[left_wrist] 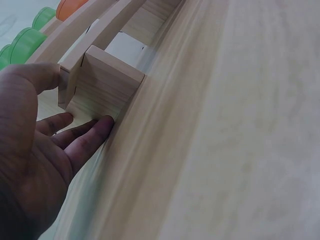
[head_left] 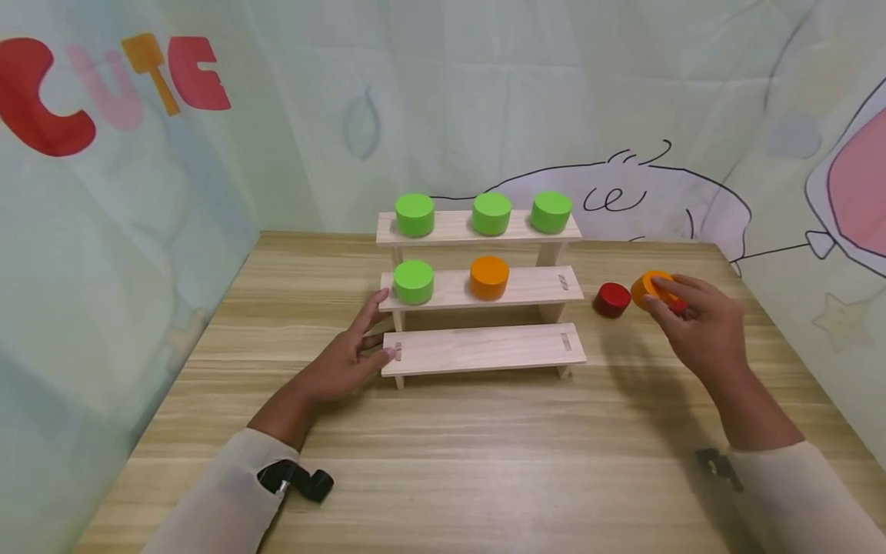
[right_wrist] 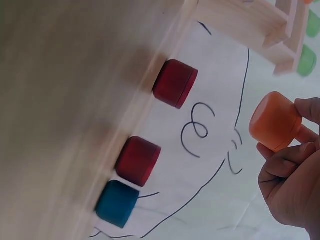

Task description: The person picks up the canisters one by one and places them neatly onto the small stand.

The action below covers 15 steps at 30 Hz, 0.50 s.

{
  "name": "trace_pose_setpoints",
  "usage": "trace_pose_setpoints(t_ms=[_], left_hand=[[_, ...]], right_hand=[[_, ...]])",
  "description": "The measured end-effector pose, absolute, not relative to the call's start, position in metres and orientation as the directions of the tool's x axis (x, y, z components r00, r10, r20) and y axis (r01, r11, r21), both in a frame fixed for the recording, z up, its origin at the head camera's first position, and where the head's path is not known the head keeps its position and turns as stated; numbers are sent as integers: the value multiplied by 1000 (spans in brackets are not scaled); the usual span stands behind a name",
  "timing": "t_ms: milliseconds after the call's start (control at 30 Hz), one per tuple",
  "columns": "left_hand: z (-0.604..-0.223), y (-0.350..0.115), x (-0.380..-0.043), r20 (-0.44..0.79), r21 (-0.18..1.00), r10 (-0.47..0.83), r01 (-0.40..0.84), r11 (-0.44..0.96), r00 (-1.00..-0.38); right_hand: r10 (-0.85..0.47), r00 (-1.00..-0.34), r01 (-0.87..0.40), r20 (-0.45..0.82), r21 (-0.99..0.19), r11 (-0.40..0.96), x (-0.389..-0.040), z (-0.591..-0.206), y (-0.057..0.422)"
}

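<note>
A three-tier wooden rack (head_left: 477, 351) stands on the table. Three green cylinders (head_left: 491, 214) sit along its top tier; the middle tier bears one green cylinder (head_left: 414, 282) and one orange cylinder (head_left: 489, 278). The bottom tier is bare. My left hand (head_left: 346, 362) touches the rack's left end, thumb at the bottom tier's edge and index finger up by the middle tier. In the left wrist view its other fingers reach along the side support (left_wrist: 107, 75). Right of the rack, my right hand (head_left: 706, 323) pinches another orange cylinder (right_wrist: 275, 121) between thumb and fingers, raised above the table.
A red cylinder (head_left: 612, 300) stands on the table right of the rack. Another red cylinder (right_wrist: 138, 161) and a blue cylinder (right_wrist: 117, 204) stand farther right, mostly hidden by the right hand in the head view. A printed curtain (head_left: 311, 115) hangs behind and beside the table.
</note>
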<state>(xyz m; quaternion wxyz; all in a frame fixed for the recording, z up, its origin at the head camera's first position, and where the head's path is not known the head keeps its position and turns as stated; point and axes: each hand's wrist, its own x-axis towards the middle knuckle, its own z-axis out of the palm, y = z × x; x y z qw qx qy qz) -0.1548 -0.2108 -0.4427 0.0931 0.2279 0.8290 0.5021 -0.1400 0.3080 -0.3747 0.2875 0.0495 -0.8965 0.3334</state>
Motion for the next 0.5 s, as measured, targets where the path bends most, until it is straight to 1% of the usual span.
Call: trace_pose_setpoints(t_ms=[167, 267, 500], left_hand=[[-443, -211, -156, 72, 867, 469, 287, 407, -880], [-442, -210, -156, 69, 865, 465, 285, 413, -882], [-443, -209, -156, 66, 871, 465, 278, 405, -883]], right_hand=[[45, -834, -295, 550, -514, 806, -145, -366, 296], [17, -825, -310, 565, -478, 822, -147, -360, 286], [-38, -829, -352, 558, -468, 811, -152, -352, 266]])
